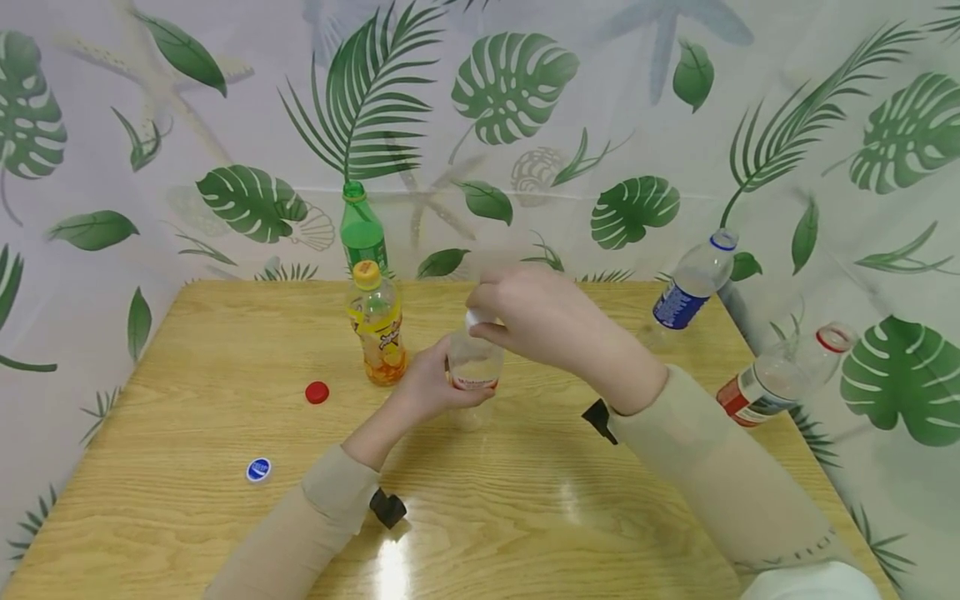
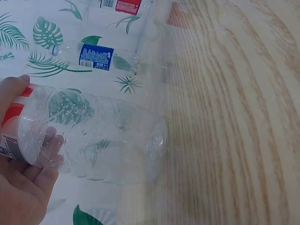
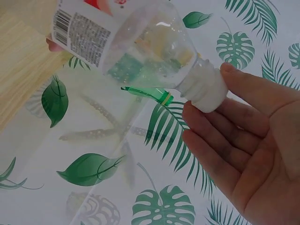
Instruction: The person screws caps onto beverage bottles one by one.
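My left hand (image 1: 435,385) grips a clear plastic bottle (image 1: 476,368) round its red and white label, near the middle of the table. The right hand (image 1: 534,315) reaches over the top and pinches the bottle's white cap (image 1: 479,320) between thumb and fingers. In the right wrist view, the cap (image 3: 206,89) sits on the neck, with thumb and fingertips at its sides. The left wrist view shows the bottle's clear lower body (image 2: 103,136); whether its base touches the table I cannot tell.
Left of the bottle stand an orange-drink bottle (image 1: 381,333) with a yellow cap and a green bottle (image 1: 363,233). A red cap (image 1: 317,392) and a blue-and-white cap (image 1: 258,470) lie on the wooden table (image 1: 187,383). Two uncapped bottles, blue-labelled (image 1: 686,287) and red-labelled (image 1: 780,379), stand at right.
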